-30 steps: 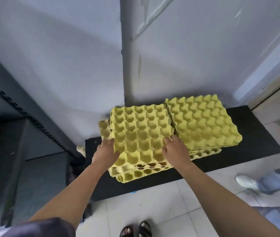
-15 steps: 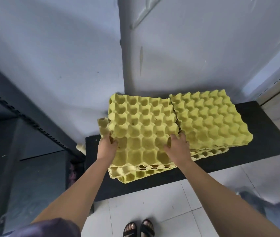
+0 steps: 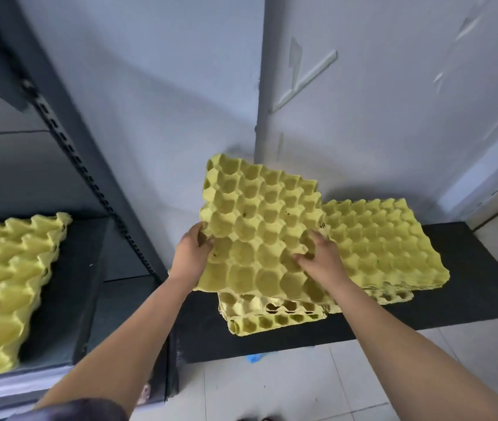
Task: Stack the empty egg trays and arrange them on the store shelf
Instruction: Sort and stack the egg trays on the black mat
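Note:
A yellow egg tray [image 3: 260,226] is lifted and tilted above a low pile of yellow trays [image 3: 275,316] on a black platform [image 3: 469,287]. My left hand [image 3: 190,256] grips the lifted tray's left edge. My right hand [image 3: 320,259] grips its right side, fingers curled into the cups. A second stack of trays [image 3: 384,247], turned bumps-up, lies to the right on the same platform. Another yellow tray stack [image 3: 8,287] sits on the dark shelf [image 3: 68,299] at the left.
A dark perforated shelf upright [image 3: 90,177] stands between the shelf and the platform. Behind are a pale wall and a grey pipe [image 3: 266,86]. White floor tiles lie below, with a small blue scrap [image 3: 254,357] near the platform's front edge.
Both hands have raised the top tray off the left pile and tilted it up. The view has swung left, bringing the shelf and its tray stack into sight.

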`<action>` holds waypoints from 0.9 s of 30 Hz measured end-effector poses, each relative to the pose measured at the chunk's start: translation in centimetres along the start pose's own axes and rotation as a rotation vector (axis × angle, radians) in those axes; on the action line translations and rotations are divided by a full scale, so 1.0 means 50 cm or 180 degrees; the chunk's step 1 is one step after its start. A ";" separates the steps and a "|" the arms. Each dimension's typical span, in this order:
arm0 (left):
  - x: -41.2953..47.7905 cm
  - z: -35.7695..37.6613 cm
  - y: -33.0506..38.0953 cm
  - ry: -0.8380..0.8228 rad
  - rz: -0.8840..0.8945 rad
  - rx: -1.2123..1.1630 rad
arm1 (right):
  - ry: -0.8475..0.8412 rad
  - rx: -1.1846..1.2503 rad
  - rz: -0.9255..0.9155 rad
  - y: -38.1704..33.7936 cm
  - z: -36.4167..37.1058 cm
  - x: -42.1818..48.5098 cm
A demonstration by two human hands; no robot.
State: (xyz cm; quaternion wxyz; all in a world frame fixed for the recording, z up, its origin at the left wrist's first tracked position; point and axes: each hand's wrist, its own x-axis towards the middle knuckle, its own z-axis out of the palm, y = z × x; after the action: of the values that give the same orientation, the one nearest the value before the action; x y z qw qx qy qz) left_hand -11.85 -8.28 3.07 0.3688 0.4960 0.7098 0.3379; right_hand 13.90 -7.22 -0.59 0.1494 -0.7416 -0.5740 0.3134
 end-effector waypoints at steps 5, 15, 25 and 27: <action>-0.028 -0.070 0.024 0.0266 0.0059 0.0213 | 0.0373 -0.0178 -0.0428 -0.075 -0.026 -0.024; -0.133 -0.165 0.024 0.0848 -0.0101 0.0327 | 0.0894 -0.0566 -0.1176 -0.177 -0.049 -0.101; -0.300 -0.281 -0.063 0.1668 -0.0588 0.0350 | 0.0388 -0.0606 -0.1863 -0.295 0.051 -0.199; -0.324 -0.316 -0.086 0.1772 -0.0648 0.0379 | 0.0300 -0.0571 -0.2024 -0.323 0.082 -0.221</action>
State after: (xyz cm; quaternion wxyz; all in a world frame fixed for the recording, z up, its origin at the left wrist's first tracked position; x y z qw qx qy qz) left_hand -23.53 -26.70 10.39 0.1622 0.3314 0.8482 0.3799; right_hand -2.56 -13.43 8.95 0.2002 -0.5492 -0.7945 0.1647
